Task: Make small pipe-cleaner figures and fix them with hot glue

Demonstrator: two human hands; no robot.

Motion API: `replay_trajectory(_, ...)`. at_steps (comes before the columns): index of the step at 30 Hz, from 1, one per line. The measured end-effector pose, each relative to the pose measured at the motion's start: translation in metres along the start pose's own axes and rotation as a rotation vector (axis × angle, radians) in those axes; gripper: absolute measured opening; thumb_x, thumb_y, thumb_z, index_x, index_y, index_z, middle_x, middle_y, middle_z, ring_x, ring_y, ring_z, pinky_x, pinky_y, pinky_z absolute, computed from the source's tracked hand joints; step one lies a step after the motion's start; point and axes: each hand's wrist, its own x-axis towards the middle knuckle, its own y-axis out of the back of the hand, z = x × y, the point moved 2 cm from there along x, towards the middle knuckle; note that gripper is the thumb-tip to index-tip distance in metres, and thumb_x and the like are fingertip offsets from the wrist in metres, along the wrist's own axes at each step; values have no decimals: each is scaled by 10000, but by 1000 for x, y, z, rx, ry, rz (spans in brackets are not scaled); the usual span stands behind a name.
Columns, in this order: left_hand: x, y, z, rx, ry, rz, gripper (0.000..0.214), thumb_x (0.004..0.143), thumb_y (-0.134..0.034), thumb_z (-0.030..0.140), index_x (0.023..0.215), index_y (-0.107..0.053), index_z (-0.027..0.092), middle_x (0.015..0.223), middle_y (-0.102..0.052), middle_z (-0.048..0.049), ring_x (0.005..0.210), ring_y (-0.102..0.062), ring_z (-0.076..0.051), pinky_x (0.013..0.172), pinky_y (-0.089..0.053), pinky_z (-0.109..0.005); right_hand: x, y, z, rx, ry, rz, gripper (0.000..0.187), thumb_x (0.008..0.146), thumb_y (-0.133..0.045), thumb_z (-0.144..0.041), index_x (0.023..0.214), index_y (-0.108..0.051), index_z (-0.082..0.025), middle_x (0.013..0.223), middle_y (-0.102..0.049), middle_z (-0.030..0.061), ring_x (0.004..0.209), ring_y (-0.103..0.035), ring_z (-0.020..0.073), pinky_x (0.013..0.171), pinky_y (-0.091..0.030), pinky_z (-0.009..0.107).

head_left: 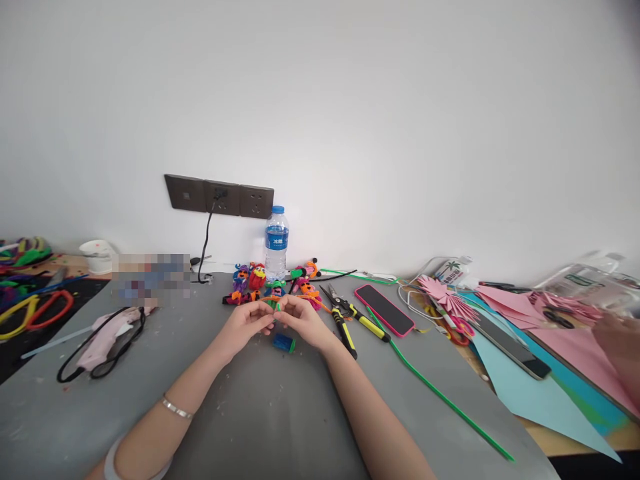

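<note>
My left hand (247, 322) and my right hand (303, 319) meet above the grey mat (260, 407), fingertips pinched together on a small green and orange pipe-cleaner piece (275, 305). A small blue and green object (284, 343) lies on the mat just below my hands. Behind them stand several colourful pipe-cleaner figures (250, 280) and a water bottle (277, 243).
Yellow-handled pliers (345, 320) and a pink-cased phone (385, 309) lie right of my hands, with a long green pipe cleaner (440, 393) beyond. Pink and blue paper sheets (540, 373) fill the right side, where another person's hand (620, 340) shows. A pink face mask (103, 343) lies left.
</note>
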Motion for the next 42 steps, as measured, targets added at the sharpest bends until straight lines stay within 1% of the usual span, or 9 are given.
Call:
replay_trajectory(3, -1, -2, 3, 20, -16, 10, 298, 704, -722, 455, 744, -655, 168, 752, -590, -19, 700, -580, -158, 587, -494, -247, 1, 2, 0, -32, 27, 55, 330, 750, -721, -456, 751, -540, -180, 698, -507, -30, 612, -479, 101, 584, -404, 228)
replay_trajectory(9, -1, -3, 6, 6, -53, 41, 296, 696, -728, 440, 727, -620, 167, 707, -561, 9, 571, -502, -104, 545, -466, -230, 1, 3, -2, 39, 22, 83, 344, 714, -751, -466, 751, -556, -185, 738, -571, -9, 669, -554, 129, 668, -462, 269)
replay_trajectory(14, 0, -1, 4, 0, -49, 42, 277, 688, -741, 394, 841, -677, 171, 769, -624, -21, 603, -531, -121, 568, -488, -245, 2, 2, -1, -2, 27, 110, 334, 727, -740, -466, 747, -570, -179, 704, -568, -13, 607, -522, 109, 611, -446, 246)
replay_trajectory(18, 2, 1, 0, 50, -79, 30, 252, 696, -732, 363, 863, -706, 176, 818, -671, -46, 632, -551, -139, 557, -496, -243, 2, 4, 2, -41, 44, 130, 323, 745, -723, -468, 757, -578, -179, 697, -559, -17, 591, -490, 101, 582, -415, 232)
replay_trajectory(24, 4, 2, -4, 156, -139, 40, 165, 703, -716, 333, 783, -708, 190, 733, -643, -27, 603, -540, -145, 525, -492, -241, 4, 6, 5, -22, 57, 183, 319, 725, -740, -449, 737, -569, -180, 676, -544, -23, 590, -468, 100, 559, -387, 223)
replay_trajectory(30, -2, -4, 6, 62, -74, 31, 230, 693, -719, 393, 740, -643, 182, 691, -565, 0, 586, -530, -131, 525, -481, -237, 3, 5, 1, 13, 34, 205, 321, 707, -751, -447, 731, -562, -189, 663, -526, -30, 587, -471, 103, 560, -401, 226)
replay_trajectory(35, -4, -7, 7, -61, 7, 32, 302, 706, -712, 455, 762, -608, 177, 676, -563, 3, 576, -528, -119, 544, -478, -236, 3, 7, 0, 42, 44, 250, 324, 691, -763, -433, 732, -552, -192, 647, -491, -43, 573, -440, 97, 551, -389, 225)
replay_trajectory(38, -2, -6, 3, -86, 11, 58, 327, 694, -724, 471, 761, -603, 175, 674, -567, 2, 584, -533, -122, 548, -481, -238, 4, 10, 2, 50, 57, 257, 314, 701, -754, -427, 726, -546, -193, 651, -488, -44, 570, -432, 96, 553, -383, 227)
replay_trajectory(42, -1, -4, 0, -21, -20, 56, 317, 701, -719, 462, 758, -603, 172, 684, -577, 8, 553, -535, -115, 555, -474, -246, 4, 10, 4, 47, 43, 229, 301, 714, -750, -417, 730, -555, -188, 660, -503, -37, 585, -443, 100, 560, -380, 228)
